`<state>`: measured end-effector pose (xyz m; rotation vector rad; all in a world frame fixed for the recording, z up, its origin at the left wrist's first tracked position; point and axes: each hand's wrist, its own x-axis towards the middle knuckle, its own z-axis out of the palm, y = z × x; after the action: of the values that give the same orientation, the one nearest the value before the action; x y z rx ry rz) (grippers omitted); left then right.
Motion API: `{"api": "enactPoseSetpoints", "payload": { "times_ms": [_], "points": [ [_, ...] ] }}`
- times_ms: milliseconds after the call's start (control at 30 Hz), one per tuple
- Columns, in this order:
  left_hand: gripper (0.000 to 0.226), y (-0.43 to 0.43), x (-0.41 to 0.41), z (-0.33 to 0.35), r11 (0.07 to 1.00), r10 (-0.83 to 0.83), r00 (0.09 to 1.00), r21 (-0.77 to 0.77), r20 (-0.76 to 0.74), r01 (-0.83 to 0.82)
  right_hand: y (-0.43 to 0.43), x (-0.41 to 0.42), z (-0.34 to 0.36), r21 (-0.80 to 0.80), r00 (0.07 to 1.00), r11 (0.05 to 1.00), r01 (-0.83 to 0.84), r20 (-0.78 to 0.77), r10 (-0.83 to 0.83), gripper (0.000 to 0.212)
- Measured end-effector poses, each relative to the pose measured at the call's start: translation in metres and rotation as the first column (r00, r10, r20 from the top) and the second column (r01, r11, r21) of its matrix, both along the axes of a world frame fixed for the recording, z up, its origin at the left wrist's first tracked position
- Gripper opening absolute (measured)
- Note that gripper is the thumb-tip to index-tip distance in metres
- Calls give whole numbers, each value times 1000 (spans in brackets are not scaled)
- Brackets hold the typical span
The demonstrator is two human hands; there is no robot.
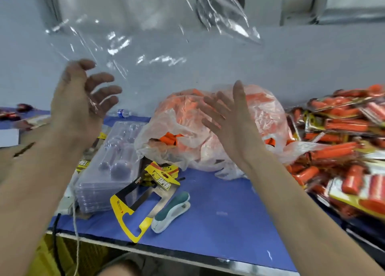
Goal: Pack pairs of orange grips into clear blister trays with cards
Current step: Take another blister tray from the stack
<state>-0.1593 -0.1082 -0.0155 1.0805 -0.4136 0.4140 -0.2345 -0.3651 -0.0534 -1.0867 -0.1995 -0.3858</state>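
Both my hands are raised above the blue table with fingers spread and nothing gripped. My left hand (83,96) touches the lower edge of a large clear plastic sheet (133,31) that hangs in the air above it. My right hand (229,117) is in front of a thin plastic bag (208,150) full of loose orange grips (168,139). A stack of clear blister trays (108,171) stands at the left. Yellow and black cards (143,194) lie beside the stack.
A teal and white stapler (170,212) lies near the table's front edge (145,248). A heap of packed orange grip blisters (341,150) fills the right side. A water bottle (123,113) lies at the back by the grey wall. A cord hangs off the left.
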Motion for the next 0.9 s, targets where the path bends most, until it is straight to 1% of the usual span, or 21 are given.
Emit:
{"api": "enactPoseSetpoints", "payload": {
  "times_ms": [33,67,100,133,200,233,300,367,400,467,533,600,667,733,767,833,900],
  "points": [
    [23,-13,-6,-13,998,-58,996,11,-67,59,-8,-8,-1,53,999,998,-35,3,35,61],
    [25,-24,-10,-27,993,-109,986,25,-126,113,-15,-16,-2,97,998,993,-67,6,67,62],
    [27,-34,-12,-42,987,-144,973,37,-182,153,-21,-24,-5,129,997,989,-77,6,77,58],
    [28,-42,-16,-56,982,-165,959,55,-229,182,-27,-31,-8,155,998,986,-68,4,68,49],
    [27,-58,-23,-83,967,-182,927,109,-329,229,-37,-47,-16,172,1000,985,20,6,-22,31],
    [26,-65,-25,-94,956,-180,908,149,-377,252,-42,-56,-21,179,998,982,59,20,-64,32],
    [26,-78,-31,-115,926,-173,883,233,-436,296,-51,-73,-38,174,987,973,148,31,-156,48],
    [28,-89,-36,-132,900,-163,870,292,-465,324,-60,-89,-61,162,974,962,221,12,-226,34],
    [28,-95,-38,-140,886,-155,863,319,-482,337,-65,-97,-74,177,966,951,255,-10,-257,32],
    [28,-106,-41,-157,849,-148,840,369,-522,379,-73,-109,-102,217,943,918,333,-94,-320,35],
    [27,-117,-41,-174,813,-139,810,401,-570,422,-82,-117,-129,217,894,876,431,-233,-382,39],
    [23,-127,-40,-191,785,-119,771,416,-626,459,-92,-122,-153,177,823,841,512,-380,-422,46],
    [19,-136,-39,-208,746,-86,737,447,-671,493,-101,-125,-175,92,751,828,554,-485,-448,47],
    [14,-142,-37,-223,709,-42,720,487,-693,510,-106,-127,-194,41,700,830,557,-562,-442,42],
    [14,-145,-36,-229,704,-18,720,503,-694,502,-108,-128,-201,41,684,833,552,-593,-424,41],
    [15,-150,-34,-236,714,25,731,524,-682,465,-108,-128,-211,96,673,823,559,-633,-383,41],
    [19,-155,-33,-239,715,64,742,549,-668,433,-104,-129,-214,90,658,819,567,-647,-385,36]
  ]
}}
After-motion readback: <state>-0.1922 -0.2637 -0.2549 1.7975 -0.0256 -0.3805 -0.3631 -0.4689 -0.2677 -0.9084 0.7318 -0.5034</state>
